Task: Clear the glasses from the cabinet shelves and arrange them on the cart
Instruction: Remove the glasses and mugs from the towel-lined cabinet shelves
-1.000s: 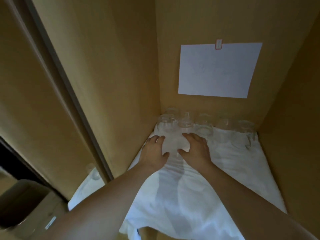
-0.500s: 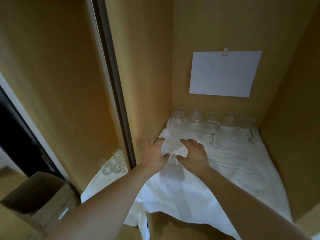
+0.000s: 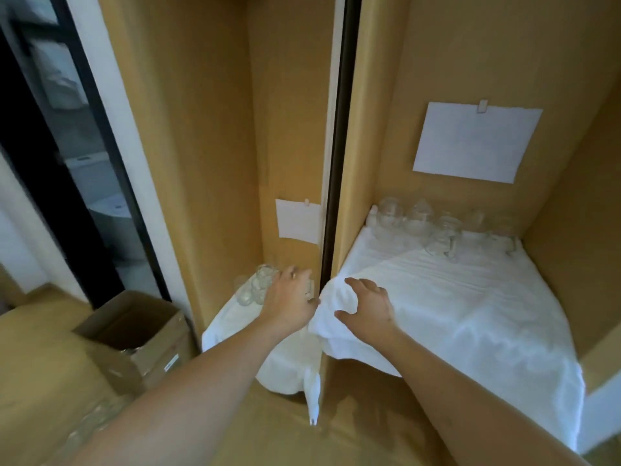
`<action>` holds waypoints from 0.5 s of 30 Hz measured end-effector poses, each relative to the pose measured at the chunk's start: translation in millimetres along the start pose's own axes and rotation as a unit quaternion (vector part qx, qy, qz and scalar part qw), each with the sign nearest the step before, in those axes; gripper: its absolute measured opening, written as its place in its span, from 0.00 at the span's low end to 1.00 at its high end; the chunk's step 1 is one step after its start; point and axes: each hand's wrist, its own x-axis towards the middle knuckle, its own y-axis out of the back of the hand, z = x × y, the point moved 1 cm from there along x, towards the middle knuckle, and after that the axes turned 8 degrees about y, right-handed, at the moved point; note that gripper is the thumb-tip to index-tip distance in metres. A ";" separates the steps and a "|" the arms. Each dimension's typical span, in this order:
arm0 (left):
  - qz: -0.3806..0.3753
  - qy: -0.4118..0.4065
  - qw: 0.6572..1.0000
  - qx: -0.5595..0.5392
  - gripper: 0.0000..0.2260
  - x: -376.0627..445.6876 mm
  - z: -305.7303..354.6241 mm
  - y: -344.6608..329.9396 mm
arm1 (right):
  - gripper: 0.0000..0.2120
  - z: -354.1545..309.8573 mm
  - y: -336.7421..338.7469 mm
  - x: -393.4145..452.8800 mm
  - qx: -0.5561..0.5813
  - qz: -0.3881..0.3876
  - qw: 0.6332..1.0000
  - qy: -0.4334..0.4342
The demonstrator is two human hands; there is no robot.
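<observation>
Apparently mid-retrieval, the left hand (image 3: 289, 299) is reaching into the left compartment beside a small cluster of glasses (image 3: 257, 287); whether it is gripping one I cannot tell. Across the divider (image 3: 331, 196), the right hand (image 3: 364, 309) is hovering with fingers spread over the white cloth (image 3: 453, 297), empty. More glasses (image 3: 433, 227) are standing at the back. Next likely calls for a firm, careful lift toward the cart, which is out of view.

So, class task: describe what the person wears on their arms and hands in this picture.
Both forearms are bare, with no sleeves showing up to the frame edge. The left hand carries a small ring on one finger. The right hand shows no ring, glove or watch.
</observation>
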 end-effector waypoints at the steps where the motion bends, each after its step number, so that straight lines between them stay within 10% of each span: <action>1: 0.003 0.010 1.000 0.003 0.27 -6.3 -13.2 7.9 | 0.36 -12.2 -7.5 -4.1 0.001 -0.008 1.000 0.008; 15: 0.044 0.130 0.990 0.026 0.27 -18.2 -142.7 60.5 | 0.35 -124.8 -86.5 32.4 0.027 -0.065 0.992 0.102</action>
